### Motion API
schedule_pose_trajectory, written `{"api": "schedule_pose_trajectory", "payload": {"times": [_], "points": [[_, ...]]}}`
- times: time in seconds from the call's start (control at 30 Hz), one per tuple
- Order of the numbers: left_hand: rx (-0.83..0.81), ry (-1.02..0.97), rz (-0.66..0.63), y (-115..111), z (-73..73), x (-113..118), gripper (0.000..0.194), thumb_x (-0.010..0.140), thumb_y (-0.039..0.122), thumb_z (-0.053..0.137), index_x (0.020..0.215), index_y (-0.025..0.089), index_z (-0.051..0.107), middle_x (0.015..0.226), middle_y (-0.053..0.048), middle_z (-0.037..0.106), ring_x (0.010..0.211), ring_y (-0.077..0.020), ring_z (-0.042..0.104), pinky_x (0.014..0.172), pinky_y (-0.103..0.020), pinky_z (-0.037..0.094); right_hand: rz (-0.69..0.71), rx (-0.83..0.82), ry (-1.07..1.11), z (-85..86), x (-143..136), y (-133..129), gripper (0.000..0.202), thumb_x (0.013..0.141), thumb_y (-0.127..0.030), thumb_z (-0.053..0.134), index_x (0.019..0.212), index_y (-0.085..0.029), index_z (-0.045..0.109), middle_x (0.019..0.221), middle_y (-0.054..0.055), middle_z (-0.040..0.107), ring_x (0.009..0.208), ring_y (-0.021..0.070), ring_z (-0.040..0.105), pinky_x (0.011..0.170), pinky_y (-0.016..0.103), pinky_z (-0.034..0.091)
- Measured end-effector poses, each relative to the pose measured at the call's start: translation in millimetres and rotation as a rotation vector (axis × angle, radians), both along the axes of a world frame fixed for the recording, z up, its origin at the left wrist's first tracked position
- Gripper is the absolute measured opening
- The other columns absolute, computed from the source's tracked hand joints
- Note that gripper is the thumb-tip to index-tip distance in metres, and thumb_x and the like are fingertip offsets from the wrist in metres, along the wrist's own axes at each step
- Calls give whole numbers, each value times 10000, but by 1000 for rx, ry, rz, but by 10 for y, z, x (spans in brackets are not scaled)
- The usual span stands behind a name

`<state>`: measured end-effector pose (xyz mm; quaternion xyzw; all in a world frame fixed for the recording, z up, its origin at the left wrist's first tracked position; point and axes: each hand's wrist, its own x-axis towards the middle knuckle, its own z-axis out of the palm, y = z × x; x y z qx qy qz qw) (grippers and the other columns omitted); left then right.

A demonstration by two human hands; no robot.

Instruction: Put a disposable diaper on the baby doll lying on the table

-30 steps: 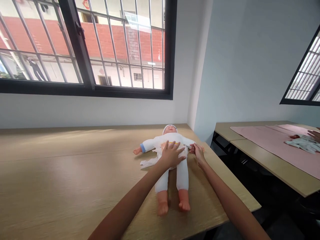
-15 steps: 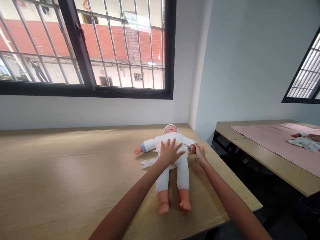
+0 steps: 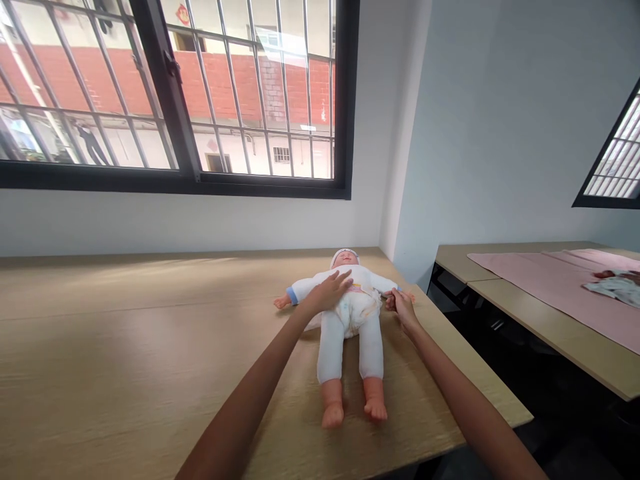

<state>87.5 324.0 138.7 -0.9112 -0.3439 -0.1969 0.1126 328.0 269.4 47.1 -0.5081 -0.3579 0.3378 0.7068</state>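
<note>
A baby doll (image 3: 330, 353) in a white suit with blue cuffs lies on its back, feet towards me. Around its hips is a white diaper (image 3: 357, 312), its front up over the belly. My left hand (image 3: 327, 293) rests on the doll's left-side belly as I see it, fingers stretched out along the diaper's upper edge. At the diaper's other side, my right hand (image 3: 401, 308) is closed in a pinch at its frilled edge, beside the doll's arm. The fingertips partly hide what they grip.
The doll lies on a wooden table (image 3: 150, 360), near its right edge. Across a gap stands another table with a pink cloth (image 3: 540, 280) and a second doll in pale clothes (image 3: 615, 287). A barred window (image 3: 260, 100) is in the wall behind.
My left hand has slid left and up off the diaper's middle, uncovering its front. The loose white flap at the left is now mostly hidden. My right hand keeps its pinch.
</note>
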Motion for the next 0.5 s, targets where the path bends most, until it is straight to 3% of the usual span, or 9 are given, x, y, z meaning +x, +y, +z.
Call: {"api": "schedule_pose_trajectory", "payload": {"times": [0.17, 0.3, 0.4, 0.5], "points": [[-187, -206, 142, 102, 92, -60, 550, 966, 411, 109, 1461, 190, 206, 1485, -133, 330, 1379, -238, 299, 1060, -420, 320, 13, -24, 9, -17, -10, 8, 380, 658, -548, 608, 683, -169, 613, 508, -20, 523, 456, 123, 470, 475, 261, 402], [-310, -282, 107, 5, -73, 123, 546, 963, 416, 167, 1423, 152, 297, 1466, -191, 338, 1380, -276, 290, 1041, -498, 322, 36, -63, 40, -13, -52, -13, 327, 694, -493, 601, 662, -168, 599, 486, -18, 512, 415, 116, 461, 438, 253, 379], [-316, -290, 71, -49, -198, 240, 528, 967, 406, 166, 1379, 162, 388, 1431, -152, 415, 1360, -244, 339, 1058, -453, 332, 42, -77, 53, 7, -79, -43, 282, 713, -440, 605, 651, -165, 597, 478, -12, 518, 406, 114, 464, 426, 246, 373], [-292, -337, 86, -30, -240, 268, 528, 975, 339, 95, 1383, 165, 381, 1419, -123, 440, 1327, -188, 395, 1075, -390, 333, 42, -76, 62, 22, -90, -59, 266, 722, -421, 601, 645, -166, 598, 477, -8, 522, 404, 115, 464, 423, 248, 377]]}}
